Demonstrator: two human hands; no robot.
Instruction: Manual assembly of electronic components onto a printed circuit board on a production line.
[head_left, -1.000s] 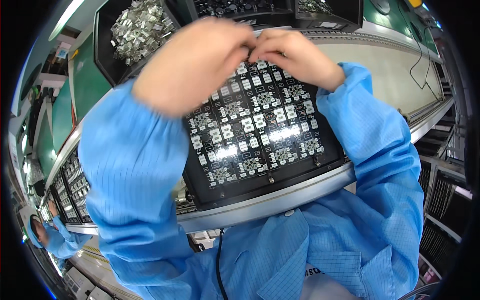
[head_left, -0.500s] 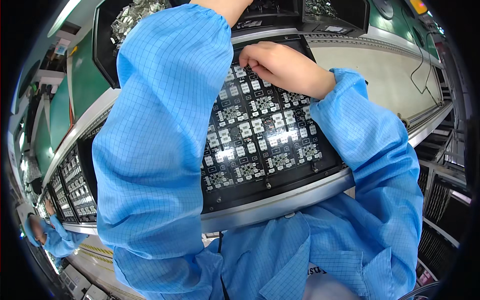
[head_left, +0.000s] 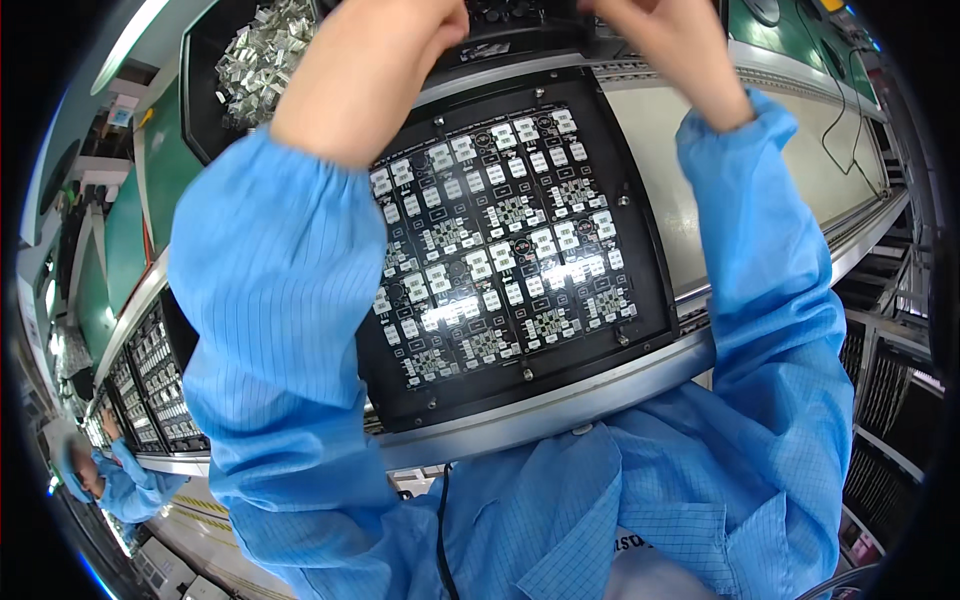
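Note:
A black carrier tray lies in front of me, holding a panel of small dark circuit boards with many white and silver parts on them. My left hand is past the far left edge of the tray, its visible fingers curled, beside a black bin of dark parts. Whatever those fingers may hold is hidden. My right hand is at the far right side of the same bin area, blurred, with its fingertips cut off by the top edge. Neither hand touches the boards.
Left of my left forearm, a black bin holds loose silver metal pieces. A metal rail runs along the near side. Further left stand more board-filled trays and a co-worker in blue. A pale conveyor surface lies right.
My right hand has left the boards' far edge and moved away and right. My left hand, mostly out of the picture before, has come back into it, uncovering the tray's left part.

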